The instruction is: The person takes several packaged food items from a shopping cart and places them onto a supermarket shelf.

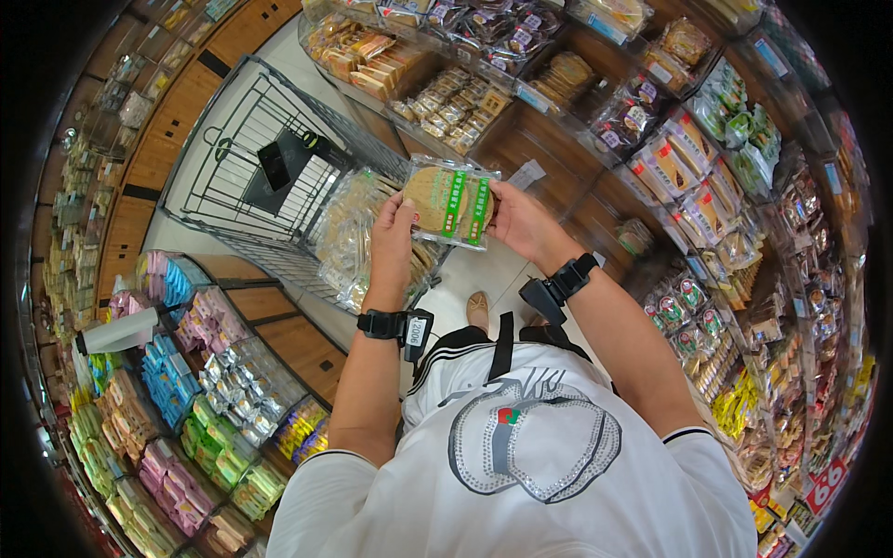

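Between my two hands are clear packets of round flat biscuits (427, 199) with green printed strips; two seem to overlap. My left hand (393, 237) pinches the left edge, thumb on top. My right hand (520, 217) grips the right edge, its fingers partly hidden behind the plastic. Just beneath and left of them, a heap of similar clear biscuit packets (349, 240) fills the near end of a wire shopping cart (261, 234). A black phone-like device (274, 167) lies farther inside the cart, beside a dark cylindrical object (315, 141).
Ahead and right stand wooden display bins (530, 150) with packaged baked goods, one holding a lone packet (635, 236). Small gold-wrapped snacks (453, 108) fill a bin beyond my hands. To the left, a shelf unit carries colourful packets (164, 376). Pale floor tiles (460, 275) show by my feet.
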`<state>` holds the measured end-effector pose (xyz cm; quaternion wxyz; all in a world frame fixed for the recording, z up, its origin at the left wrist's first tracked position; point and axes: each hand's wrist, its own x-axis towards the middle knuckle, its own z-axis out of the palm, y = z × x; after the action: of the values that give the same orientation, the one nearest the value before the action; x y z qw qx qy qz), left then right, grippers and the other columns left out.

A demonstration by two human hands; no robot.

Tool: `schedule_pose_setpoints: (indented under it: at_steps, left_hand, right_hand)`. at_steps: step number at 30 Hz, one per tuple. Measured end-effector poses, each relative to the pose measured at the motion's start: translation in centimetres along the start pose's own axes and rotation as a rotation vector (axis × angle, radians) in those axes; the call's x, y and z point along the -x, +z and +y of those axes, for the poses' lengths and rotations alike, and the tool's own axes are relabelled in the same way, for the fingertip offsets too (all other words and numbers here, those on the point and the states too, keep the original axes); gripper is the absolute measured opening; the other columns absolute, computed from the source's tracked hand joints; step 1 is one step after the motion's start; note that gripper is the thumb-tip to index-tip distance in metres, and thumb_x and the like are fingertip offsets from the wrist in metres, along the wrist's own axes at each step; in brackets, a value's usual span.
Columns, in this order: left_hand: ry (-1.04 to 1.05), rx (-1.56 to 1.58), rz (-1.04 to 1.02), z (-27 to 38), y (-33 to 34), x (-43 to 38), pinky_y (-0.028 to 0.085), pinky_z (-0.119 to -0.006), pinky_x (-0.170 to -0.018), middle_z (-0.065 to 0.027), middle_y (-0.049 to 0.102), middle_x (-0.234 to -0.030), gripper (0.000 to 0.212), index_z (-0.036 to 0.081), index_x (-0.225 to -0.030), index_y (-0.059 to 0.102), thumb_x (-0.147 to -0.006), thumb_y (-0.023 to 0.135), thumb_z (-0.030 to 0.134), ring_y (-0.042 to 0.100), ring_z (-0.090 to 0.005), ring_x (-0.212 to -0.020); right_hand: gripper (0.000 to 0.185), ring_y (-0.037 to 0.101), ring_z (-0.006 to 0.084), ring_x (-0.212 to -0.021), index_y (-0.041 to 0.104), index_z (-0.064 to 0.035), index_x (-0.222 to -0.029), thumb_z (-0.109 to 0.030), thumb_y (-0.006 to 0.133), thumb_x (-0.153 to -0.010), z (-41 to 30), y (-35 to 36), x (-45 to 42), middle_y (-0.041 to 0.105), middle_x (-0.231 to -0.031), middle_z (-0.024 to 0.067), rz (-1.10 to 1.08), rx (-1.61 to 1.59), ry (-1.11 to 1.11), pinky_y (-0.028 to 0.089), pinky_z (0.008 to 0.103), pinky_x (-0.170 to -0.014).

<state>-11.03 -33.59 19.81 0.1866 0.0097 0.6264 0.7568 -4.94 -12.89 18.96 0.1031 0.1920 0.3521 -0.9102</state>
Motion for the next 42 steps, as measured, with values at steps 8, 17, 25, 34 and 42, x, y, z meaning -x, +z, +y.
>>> schedule_pose_setpoints:
  at_steps: [8, 17, 25, 34, 42]
  left_hand:
    - [0.003, -0.156, 0.106, -3.5, -2.0, 0.4, 0.045, -0.023, -0.076, -0.001, 0.061, -0.1, 0.042, -0.003, -0.132, 0.055, -0.099, 0.056, 0.024, 0.054, -0.0088, -0.086]
    - [0.325, -0.62, 0.316, -3.4, -8.6, 0.1, 0.047, -0.035, -0.089, -0.0196, 0.059, -0.11, 0.034, -0.004, -0.117, 0.061, -0.096, 0.059, 0.023, 0.06, -0.0278, -0.1]
    - [-0.16, -0.71, 0.293, -6.6, -15.6, -1.1, 0.048, -0.04, -0.095, -0.0259, 0.059, -0.123, 0.065, -0.01, -0.125, 0.054, -0.085, 0.071, 0.038, 0.06, -0.033, -0.114]
    - [-0.116, -0.784, 0.309, -8.3, -19.3, -2.1, 0.052, -0.042, -0.088, -0.0268, 0.068, -0.106, 0.056, -0.004, -0.123, 0.056, -0.086, 0.067, 0.036, 0.066, -0.0382, -0.102]
    - [0.041, -1.185, 0.486, -6.0, -19.3, -1.4, 0.052, -0.047, -0.072, -0.0271, 0.066, -0.092, 0.033, 0.0, -0.117, 0.058, -0.09, 0.055, 0.02, 0.065, -0.0419, -0.082]
  right_hand:
    - [0.028, 0.064, 0.0168, -0.095, 0.058, -0.0056, -0.116, -0.029, 0.052, -0.101, 0.7, 3.1, -1.8, 0.065, -0.106, 0.005, -0.046, 0.059, 0.07, 0.053, 0.0349, -0.086]
    - [0.025, 0.063, 0.0166, -0.095, 0.058, -0.0045, -0.116, -0.016, 0.061, -0.095, 3.2, 1.7, -2.9, 0.065, -0.106, 0.006, -0.013, 0.111, 0.083, 0.052, 0.0333, -0.082]
    - [0.029, 0.062, 0.0196, -0.103, 0.057, -0.0018, -0.12, -0.017, 0.058, -0.095, 3.8, 0.4, -1.8, 0.064, -0.114, 0.0088, 0.023, 0.082, 0.1, 0.05, 0.0362, -0.093]
    - [0.029, 0.062, 0.0194, -0.103, 0.058, -0.0013, -0.118, -0.019, 0.059, -0.096, 3.8, 0.4, -1.2, 0.064, -0.114, 0.0089, 0.032, 0.076, 0.074, 0.05, 0.037, -0.093]
    - [0.028, 0.062, 0.0194, -0.104, 0.058, -0.0015, -0.118, -0.019, 0.06, -0.096, 4.1, 0.2, -1.2, 0.064, -0.115, 0.0089, 0.042, 0.067, 0.077, 0.05, 0.0373, -0.094]
